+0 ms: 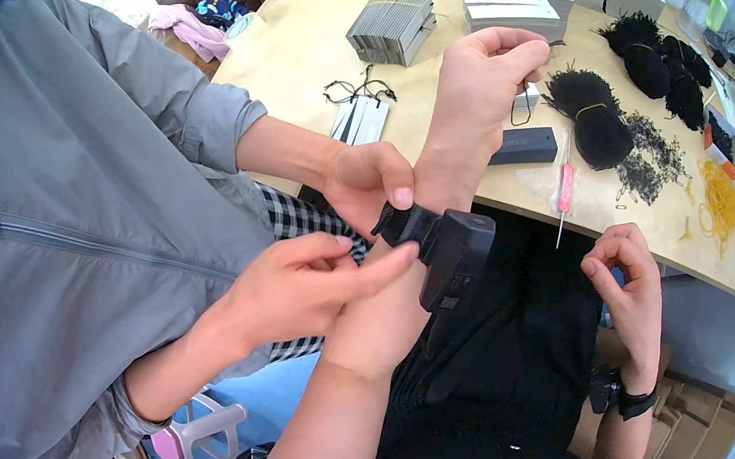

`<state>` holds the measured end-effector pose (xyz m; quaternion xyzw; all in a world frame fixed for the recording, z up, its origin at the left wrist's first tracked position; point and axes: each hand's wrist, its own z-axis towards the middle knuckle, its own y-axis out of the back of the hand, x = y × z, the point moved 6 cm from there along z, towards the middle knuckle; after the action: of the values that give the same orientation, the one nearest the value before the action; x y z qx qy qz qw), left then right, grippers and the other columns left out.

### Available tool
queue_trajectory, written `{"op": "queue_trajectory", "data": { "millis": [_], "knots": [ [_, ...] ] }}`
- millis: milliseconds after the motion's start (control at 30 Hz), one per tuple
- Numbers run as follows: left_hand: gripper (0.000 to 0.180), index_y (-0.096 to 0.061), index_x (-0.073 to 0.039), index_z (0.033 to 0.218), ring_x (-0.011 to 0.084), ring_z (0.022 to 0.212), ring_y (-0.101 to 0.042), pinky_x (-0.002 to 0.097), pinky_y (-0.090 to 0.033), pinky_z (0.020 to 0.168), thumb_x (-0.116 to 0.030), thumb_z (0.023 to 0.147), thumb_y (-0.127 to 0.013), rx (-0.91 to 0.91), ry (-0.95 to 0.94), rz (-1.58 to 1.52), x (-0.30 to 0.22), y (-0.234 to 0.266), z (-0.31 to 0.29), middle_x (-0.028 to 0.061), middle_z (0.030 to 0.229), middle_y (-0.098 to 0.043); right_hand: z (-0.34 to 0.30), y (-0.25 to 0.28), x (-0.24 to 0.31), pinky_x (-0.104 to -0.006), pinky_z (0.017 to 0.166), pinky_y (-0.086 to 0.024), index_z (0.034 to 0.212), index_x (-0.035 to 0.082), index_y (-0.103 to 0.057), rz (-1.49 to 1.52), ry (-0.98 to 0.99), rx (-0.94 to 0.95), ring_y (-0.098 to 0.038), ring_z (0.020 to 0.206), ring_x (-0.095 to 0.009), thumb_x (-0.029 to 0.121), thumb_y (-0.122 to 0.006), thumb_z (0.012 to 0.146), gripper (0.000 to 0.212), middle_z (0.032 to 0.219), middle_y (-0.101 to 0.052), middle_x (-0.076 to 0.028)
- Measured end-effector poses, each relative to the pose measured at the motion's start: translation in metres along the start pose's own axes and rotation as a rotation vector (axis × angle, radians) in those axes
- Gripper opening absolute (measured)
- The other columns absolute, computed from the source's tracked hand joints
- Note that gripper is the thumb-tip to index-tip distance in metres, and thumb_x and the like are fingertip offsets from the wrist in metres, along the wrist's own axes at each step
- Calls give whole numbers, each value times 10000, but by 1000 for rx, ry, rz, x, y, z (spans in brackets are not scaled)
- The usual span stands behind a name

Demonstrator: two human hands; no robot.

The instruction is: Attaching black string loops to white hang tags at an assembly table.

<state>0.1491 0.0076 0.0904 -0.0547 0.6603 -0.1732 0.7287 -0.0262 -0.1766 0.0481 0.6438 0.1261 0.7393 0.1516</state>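
- In the head view, the left hand (486, 81) is raised over the light wooden table (303, 41), thumb and bent fingers pinched together on a thin black cord (529, 103) that hangs below them.
- A boxy black plastic device (458, 259) sits on the left wrist, held by a black strap (408, 226).
- A co-worker in a grey zipped jacket (90, 193) has both hands at that wrist: the upper hand (365, 178) lays its thumb by the strap, the lower hand (296, 286) points its index finger at it.
- The right hand (627, 282) is near the table edge, fingers loosely curled; whether they hold anything, I cannot tell. A black wristband (638, 403) circles its wrist.
- Between the hands lie a dark rectangular box (523, 147) and a pink-handled tool with a thin metal shaft (566, 187), its tip past the edge.
- Beyond is a black cord bundle tied in yellow (604, 138).
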Motion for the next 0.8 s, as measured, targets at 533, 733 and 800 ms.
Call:
{"op": "queue_trajectory", "data": {
  "millis": [533, 733, 800],
  "knots": [
    [212, -683, -37, 1072, 138, 828, -615, 317, -490, 800, -141, 894, -730, 35, 129, -159, 13, 11, 4, 5, 888, -660, -12, -48, 89, -291, 519, -470, 1341, 61, -561, 255, 110, 596, -602, 504, -196, 172, -745, 886, 503, 624, -603, -81],
    [250, -653, 4, 1111, 144, 836, -630, 303, -496, 793, -125, 905, -715, 162, 159, -186, 7, -4, -20, 34, 932, -665, 6, 4, 38, -179, 549, -386, 1142, 3, -673, 430, -146, 57, -492, 578, -20, 87, -650, 952, 208, 661, -575, 44],
    [240, -666, 19, 1086, 137, 828, -635, 283, -501, 775, -117, 897, -726, 207, 159, -169, 12, -8, -36, 44, 945, -676, 10, 14, 22, -176, 595, -385, 1122, 4, -679, 469, -162, -77, -485, 643, -27, 64, -674, 932, 199, 738, -549, 31]
  ]
}}
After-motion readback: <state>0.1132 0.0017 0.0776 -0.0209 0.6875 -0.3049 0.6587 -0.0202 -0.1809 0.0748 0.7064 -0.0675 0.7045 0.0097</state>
